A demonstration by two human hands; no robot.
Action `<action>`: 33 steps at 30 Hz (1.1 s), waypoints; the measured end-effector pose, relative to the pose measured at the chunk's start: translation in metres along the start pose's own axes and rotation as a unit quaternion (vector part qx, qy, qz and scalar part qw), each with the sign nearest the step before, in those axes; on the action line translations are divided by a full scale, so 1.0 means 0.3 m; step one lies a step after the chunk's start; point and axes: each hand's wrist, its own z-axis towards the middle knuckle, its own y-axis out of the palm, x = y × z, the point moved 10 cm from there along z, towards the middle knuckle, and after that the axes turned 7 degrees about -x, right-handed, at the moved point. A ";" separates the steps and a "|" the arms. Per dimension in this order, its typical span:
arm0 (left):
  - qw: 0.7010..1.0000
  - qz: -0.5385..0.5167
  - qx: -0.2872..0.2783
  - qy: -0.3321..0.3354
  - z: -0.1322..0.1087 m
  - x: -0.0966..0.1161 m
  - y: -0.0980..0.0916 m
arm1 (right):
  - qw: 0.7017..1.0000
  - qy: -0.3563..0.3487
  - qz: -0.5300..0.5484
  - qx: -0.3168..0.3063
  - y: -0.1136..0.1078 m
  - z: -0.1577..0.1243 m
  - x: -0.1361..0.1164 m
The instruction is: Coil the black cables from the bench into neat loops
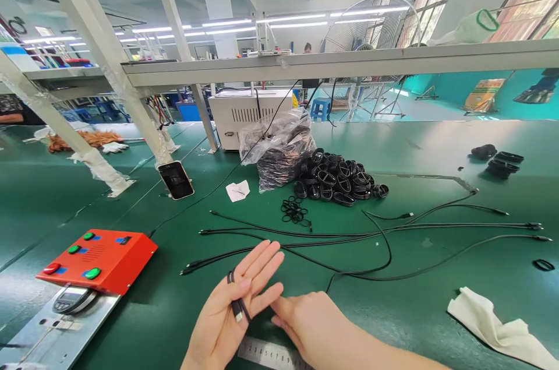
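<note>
My left hand (238,306) is turned palm up, its fingers stretched out and its thumb bent over a black USB cable (237,308). The cable's plug lies on the palm, and a bit of cable shows beside the thumb. My right hand (308,320) is closed at the left hand's fingertips, back upward; whatever its fingers pinch is hidden. Below the hands, a steel ruler (271,353) lies partly covered. Several long black cables (314,236) stretch across the green table just beyond the hands.
A heap of coiled cables (336,175) sits by a plastic bag (279,151) of more. At left are a red button box (100,259), a digital gauge (74,300) and a phone (176,179). A white cloth (493,323) lies right. Shelf posts (161,143) rise at left.
</note>
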 end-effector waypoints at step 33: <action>0.983 0.033 0.064 -0.171 -0.041 -0.148 0.070 | 0.943 -0.142 0.302 -0.001 -0.208 0.094 -0.012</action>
